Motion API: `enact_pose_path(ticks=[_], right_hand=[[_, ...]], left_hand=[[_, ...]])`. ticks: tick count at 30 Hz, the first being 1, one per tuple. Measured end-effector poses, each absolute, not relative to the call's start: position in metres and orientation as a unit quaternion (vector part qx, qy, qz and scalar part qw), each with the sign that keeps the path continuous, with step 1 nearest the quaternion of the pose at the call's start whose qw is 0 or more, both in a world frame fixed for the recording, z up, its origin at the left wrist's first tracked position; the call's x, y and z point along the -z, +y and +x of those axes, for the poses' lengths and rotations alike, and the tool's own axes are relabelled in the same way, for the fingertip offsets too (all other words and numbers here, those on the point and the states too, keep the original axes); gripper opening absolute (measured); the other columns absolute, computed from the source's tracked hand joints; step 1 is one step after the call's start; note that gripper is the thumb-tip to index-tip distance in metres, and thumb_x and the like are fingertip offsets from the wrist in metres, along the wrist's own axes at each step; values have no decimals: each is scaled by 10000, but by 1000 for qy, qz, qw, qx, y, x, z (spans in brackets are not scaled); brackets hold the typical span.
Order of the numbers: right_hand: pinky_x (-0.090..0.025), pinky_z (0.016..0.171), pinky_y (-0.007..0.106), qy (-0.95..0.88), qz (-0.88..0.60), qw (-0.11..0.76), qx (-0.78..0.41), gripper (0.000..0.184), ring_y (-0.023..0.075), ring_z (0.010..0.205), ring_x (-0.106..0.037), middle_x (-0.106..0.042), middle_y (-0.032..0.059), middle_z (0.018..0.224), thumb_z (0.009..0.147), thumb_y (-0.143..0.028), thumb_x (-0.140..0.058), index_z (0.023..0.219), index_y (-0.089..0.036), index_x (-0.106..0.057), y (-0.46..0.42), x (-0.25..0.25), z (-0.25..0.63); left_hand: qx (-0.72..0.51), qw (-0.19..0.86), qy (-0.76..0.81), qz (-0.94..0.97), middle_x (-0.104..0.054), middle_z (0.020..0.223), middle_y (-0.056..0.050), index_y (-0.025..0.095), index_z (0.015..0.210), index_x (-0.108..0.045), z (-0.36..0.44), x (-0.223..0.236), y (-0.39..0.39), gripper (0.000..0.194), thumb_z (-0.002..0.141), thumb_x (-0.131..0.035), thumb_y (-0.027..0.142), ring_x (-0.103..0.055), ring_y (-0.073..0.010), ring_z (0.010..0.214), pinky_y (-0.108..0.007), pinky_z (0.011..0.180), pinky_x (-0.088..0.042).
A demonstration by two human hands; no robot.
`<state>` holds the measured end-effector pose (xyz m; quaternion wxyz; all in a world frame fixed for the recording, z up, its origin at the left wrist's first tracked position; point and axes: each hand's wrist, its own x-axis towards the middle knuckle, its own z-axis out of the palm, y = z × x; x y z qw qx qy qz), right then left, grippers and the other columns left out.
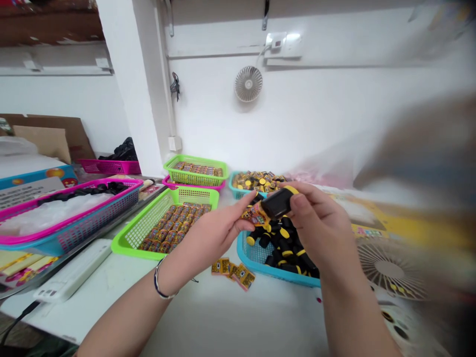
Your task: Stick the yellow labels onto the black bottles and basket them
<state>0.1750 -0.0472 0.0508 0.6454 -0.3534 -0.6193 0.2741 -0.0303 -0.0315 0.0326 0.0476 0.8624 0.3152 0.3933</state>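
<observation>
Two bare hands work close together over a blue basket (pixel 282 275), and the piece they handle, a black cylinder (pixel 277 203) with a yellow end, sits between them; take it as the centre of a clock face laid over the view. The right hand (pixel 329 228) comes in from 4 o'clock, its thumb and fingers pinching the yellow end. The left hand (pixel 217 228) reaches in from 8 o'clock, thumb and fingers closed on a printed sleeve (pixel 256 214) that meets the cylinder's near-left end; whether the sleeve goes around it I cannot tell. A thin bracelet (pixel 156 283) circles the left wrist.

Straight below, around 6 o'clock, the blue basket holds many loose black-and-yellow cylinders (pixel 284 243). At 7 o'clock, a few flat printed wrappers (pixel 233 271) overlap on the white table (pixel 208 317), just beside that basket. At 9 o'clock stands a green basket (pixel 122 243) with printed pieces (pixel 174 225) lined up in rows. Between 9 and 10, a second green basket (pixel 197 177), also filled with printed pieces, rests on a pink basket (pixel 219 187). Between 10 and 11, a farther blue basket (pixel 238 193) holds mixed yellow and black pieces. At 11 o'clock, higher up, a small round fan (pixel 248 84) hangs against the wall.
</observation>
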Motion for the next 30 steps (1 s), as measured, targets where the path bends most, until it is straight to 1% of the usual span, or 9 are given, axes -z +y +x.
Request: enact_pose_path(ticks=[6,11,13,17,19,23,26,28,30], right_hand=[[-611,725,303,-658,-339,609,-283,361,184,837,-715,-742,51,927,781,-515,-738,998,-238,-663,-41,-53,170],[-607,729,291,-685,-298,582,-322,348,170,839,-694,-712,32,889,738,-399,-807,1008,-246,-651,-37,-47,168],[-602,719,282,-700,-278,565,-336,344,161,822,-684,-696,21,869,729,-361,-819,1010,-249,-654,-35,-44,166],[-595,733,278,-708,-278,561,-326,346,155,823,-672,-676,17,875,706,-324,-839,998,-247,-671,-33,-39,161],[-593,728,290,-708,-290,564,-311,364,159,803,-671,-672,13,855,686,-319,-854,992,-243,-672,-32,-38,160],[-595,736,303,-716,-275,564,-307,351,168,826,-684,-689,29,929,703,-357,-842,1003,-255,-690,-30,-39,163],[-604,771,332,-735,-238,543,-329,341,203,934,-699,-709,59,1081,739,-447,-799,1026,-280,-720,-29,-37,168],[-611,769,351,-741,-220,518,-367,365,219,968,-706,-705,62,1174,781,-497,-747,1089,-306,-707,-30,-35,171],[-616,773,366,-743,-206,495,-400,424,234,1030,-698,-661,61,1294,831,-525,-681,1209,-337,-648,-31,-33,172]], left_hand=[[-447,68,299,840,-773,968,-19,230,1356,-574,-31,-36,-29,394,985,-482,327,-692,-139,780,-232,749,-523],[-468,221,279,809,-766,1031,-34,230,1267,-654,-33,-39,-29,406,888,-642,375,-684,-158,787,-252,691,-543],[-478,280,267,788,-750,1084,-56,238,1328,-603,-32,-38,-27,492,856,-683,354,-691,-183,849,-278,720,-561],[-493,334,266,758,-744,1074,-90,261,1516,-322,-30,-36,-24,841,793,-752,297,-699,-220,946,-314,789,-578],[-505,345,264,746,-740,1081,-96,273,1536,-244,-28,-36,-24,923,777,-769,284,-698,-228,992,-322,830,-573],[-512,392,241,725,-743,1059,-82,312,1535,-201,-29,-38,-28,972,763,-787,235,-712,-216,966,-315,833,-565],[-470,501,189,702,-755,982,-49,362,1537,-110,-34,-40,-29,1015,785,-770,190,-721,-161,801,-252,698,-549],[-420,577,147,685,-753,882,-28,340,1539,-76,-37,-40,-29,1001,811,-750,210,-715,-151,739,-221,625,-518],[-384,632,118,663,-724,765,5,292,1539,-98,-37,-40,-28,958,827,-738,245,-712,-153,711,-235,634,-522]])
